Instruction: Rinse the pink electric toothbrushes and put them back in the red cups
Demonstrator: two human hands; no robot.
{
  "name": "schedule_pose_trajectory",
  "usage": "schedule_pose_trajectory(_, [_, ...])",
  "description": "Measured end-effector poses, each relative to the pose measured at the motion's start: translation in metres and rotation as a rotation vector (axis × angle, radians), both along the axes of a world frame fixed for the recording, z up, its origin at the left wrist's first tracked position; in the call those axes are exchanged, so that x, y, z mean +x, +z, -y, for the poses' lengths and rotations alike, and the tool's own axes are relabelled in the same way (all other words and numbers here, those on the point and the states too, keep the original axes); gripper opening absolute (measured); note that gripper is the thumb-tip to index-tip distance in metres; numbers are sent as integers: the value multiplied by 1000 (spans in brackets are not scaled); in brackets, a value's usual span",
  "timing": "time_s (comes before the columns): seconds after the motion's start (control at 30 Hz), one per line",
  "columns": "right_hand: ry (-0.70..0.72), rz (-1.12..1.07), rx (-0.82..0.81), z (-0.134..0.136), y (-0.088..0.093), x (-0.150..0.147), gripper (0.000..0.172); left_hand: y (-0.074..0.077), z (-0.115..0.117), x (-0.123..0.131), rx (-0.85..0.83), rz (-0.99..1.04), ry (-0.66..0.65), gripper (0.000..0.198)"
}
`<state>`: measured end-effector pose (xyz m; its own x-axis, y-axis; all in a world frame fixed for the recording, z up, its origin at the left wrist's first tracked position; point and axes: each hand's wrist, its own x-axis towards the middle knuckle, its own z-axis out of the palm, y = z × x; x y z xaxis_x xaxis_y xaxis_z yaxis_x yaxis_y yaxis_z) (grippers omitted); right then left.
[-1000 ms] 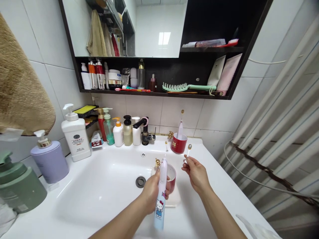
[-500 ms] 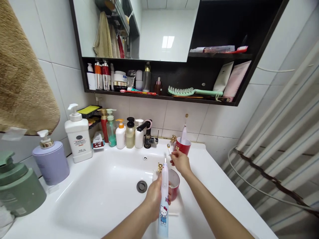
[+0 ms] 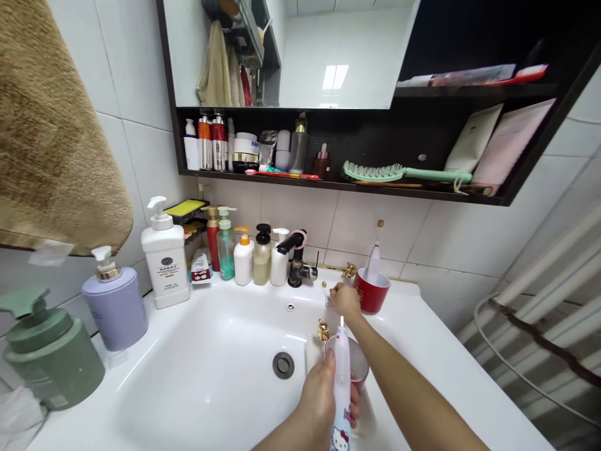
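Note:
My left hand (image 3: 320,391) is closed around a pale pink and blue electric toothbrush handle (image 3: 342,376) with a cartoon cat on it. The handle points up and away, and its thin shaft is bare at the top. Behind it, at the basin's right edge, is a red cup (image 3: 360,357) with a gold bear-shaped ornament (image 3: 323,330) on its left. My right hand (image 3: 346,300) pinches a small white toothbrush head (image 3: 327,297) with brownish bristles; its fingertips are partly hidden. Just beyond that hand stands another red cup (image 3: 374,294), holding an electric toothbrush (image 3: 374,263) upright.
The white basin (image 3: 211,369) lies left of my hands, below a black faucet (image 3: 297,260). Pump bottles (image 3: 243,260) line its back and left side. Overhead, a dark cabinet (image 3: 328,181) holds toiletries and a green hairbrush (image 3: 399,173). Pipes (image 3: 530,326) run at the right.
The view has shifted, so the scene sits farther right. The toothbrush handle in my left hand appears lower. My right hand has turned, hiding more of its fingers and the toothbrush head's stem.

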<state>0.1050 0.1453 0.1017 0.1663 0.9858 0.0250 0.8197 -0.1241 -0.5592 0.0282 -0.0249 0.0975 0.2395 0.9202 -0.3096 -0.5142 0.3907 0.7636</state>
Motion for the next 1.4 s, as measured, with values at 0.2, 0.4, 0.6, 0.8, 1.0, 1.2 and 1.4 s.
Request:
schedule_pose_trajectory(0.2, [-20, 48, -30, 10, 1, 11, 24, -2, 0, 0, 47, -13, -12, 59])
schedule_pose_trajectory(0.4, [9, -118, 14, 39, 16, 13, 21, 4, 4, 0, 55, -44, 5, 59])
schedule_pose_trajectory(0.6, [118, -492, 57, 112, 36, 32, 22, 1, 13, 5, 117, -86, -120, 59])
schedule_pose_trajectory(0.8, [126, -1305, 3, 151, 39, 45, 12, -8, 21, 12, 158, -120, -237, 60])
schedule_pose_trajectory(1.0, [120, -1360, 17, 154, 40, 44, 14, -9, 21, 12, 155, -119, -251, 57])
schedule_pose_trajectory(1.2, [94, -1275, 35, 155, 38, 44, 18, -10, 22, 13, 165, -130, -251, 56])
schedule_pose_trajectory(1.4, [122, -1214, 47, 156, 39, 40, 19, -11, 22, 14, 153, -130, -222, 56])
